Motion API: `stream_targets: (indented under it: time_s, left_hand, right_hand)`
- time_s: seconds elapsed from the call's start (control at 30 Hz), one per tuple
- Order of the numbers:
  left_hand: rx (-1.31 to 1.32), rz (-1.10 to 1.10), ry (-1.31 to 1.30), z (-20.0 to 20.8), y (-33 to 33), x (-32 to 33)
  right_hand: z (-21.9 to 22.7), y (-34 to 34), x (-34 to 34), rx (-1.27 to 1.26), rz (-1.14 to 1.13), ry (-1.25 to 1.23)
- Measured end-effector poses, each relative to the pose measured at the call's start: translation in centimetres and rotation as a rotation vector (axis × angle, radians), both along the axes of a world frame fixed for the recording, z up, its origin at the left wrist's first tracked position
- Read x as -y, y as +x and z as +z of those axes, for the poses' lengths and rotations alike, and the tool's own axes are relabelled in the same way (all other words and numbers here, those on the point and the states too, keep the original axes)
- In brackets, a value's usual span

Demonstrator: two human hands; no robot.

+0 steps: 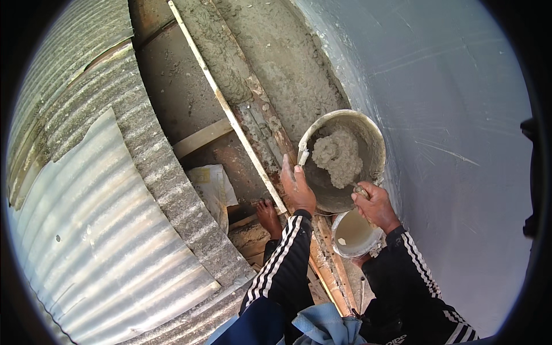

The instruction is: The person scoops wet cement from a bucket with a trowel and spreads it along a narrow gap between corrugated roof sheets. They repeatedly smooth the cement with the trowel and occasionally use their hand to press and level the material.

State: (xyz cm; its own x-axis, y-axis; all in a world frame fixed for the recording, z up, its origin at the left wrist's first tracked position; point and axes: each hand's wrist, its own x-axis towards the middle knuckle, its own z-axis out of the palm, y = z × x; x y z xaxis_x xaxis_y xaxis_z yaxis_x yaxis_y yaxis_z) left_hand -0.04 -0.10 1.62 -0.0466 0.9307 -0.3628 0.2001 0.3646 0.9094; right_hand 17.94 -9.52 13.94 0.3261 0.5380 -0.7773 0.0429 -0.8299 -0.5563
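- We see our left grip (299,192) at the left side of the bucket (374,141), part open, fingers stretched out and thumb beside the rim; how firmly it presses there, we cannot tell.
- Our right grip (376,207) is closed around a tool handle (361,190) at the bucket's lower right edge; what the tool's far end looks like, we cannot tell.
- Inside the bucket, we see a lumpy heap of wet grey mortar (339,158).
- Just below the bucket, partly under our right grip, stands a smaller pail (337,251) with cloudy liquid (352,234).
- Above and left of the bucket, we have a rough grey mortar bed (287,63) running along the smooth grey wall (460,144).
- To the left, a long thin wooden strip (231,118) slants down towards our left grip.
- Beyond it, we see a pale sack (210,187), a bare foot (268,217) near our left sleeve (284,256), and corrugated sheets (115,207) filling the left side.
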Motion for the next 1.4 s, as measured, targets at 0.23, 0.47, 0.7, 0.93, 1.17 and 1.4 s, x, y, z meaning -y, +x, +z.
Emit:
stream_targets:
  time_s: [0.23,0.47,0.7,0.93,1.17,1.4]
  left_hand:
    - [-0.012,0.038,0.049,-0.3,-0.5,0.0]
    - [-0.004,0.06,0.048,0.1,-0.5,-0.2]
    - [0.022,0.051,0.063,-0.1,-0.7,-0.4]
    - [0.057,0.042,-0.022,0.5,-1.0,-0.6]
    - [0.08,0.022,-0.019,0.3,-1.1,-0.5]
    - [0.085,0.025,-0.013,0.0,-1.0,-0.4]
  right_hand:
    - [4.7,0.8,-7.5,-0.026,0.119,0.082]
    - [-0.5,-3.6,-26.9,0.309,0.504,0.244]
    - [-10.5,-12.2,-47.6,0.57,0.869,0.313]
    - [-10.4,-12.2,-46.8,0.802,0.876,0.478]
    - [-8.6,-10.7,-45.5,1.007,0.881,0.554]
    - [-14.7,-9.9,-45.6,0.911,0.806,0.373]
